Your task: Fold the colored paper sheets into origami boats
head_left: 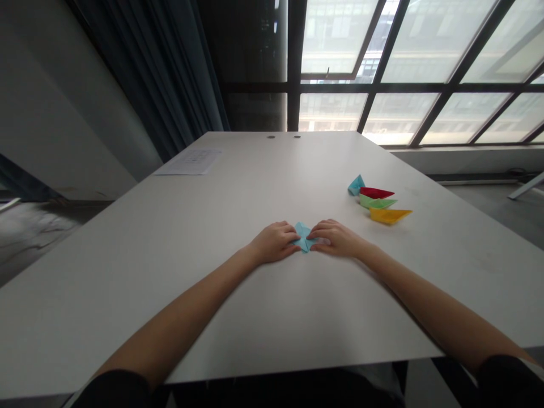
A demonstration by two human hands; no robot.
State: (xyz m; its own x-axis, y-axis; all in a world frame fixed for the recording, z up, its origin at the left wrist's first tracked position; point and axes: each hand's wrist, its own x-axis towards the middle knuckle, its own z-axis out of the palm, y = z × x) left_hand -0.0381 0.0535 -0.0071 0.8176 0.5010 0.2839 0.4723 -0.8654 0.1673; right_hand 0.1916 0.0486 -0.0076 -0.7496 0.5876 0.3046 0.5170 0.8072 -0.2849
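Note:
A small piece of folded light-blue paper (pixel 303 230) lies on the white table (pixel 238 192) between my two hands. My left hand (pixel 278 241) grips its left side, fingers and thumb closed on the paper. From the other side, my right hand (pixel 335 238) pinches the right part in the same way. The fingertips cover both side edges of the paper, so only its middle, with some crease lines, shows.
To the right stand several folded paper pieces: a blue one (pixel 356 185), a red one (pixel 377 193), a green one (pixel 377 202) and a yellow one (pixel 390 216). A printed sheet (pixel 190 162) lies at the far left. Windows and a dark curtain (pixel 165 73) rise behind.

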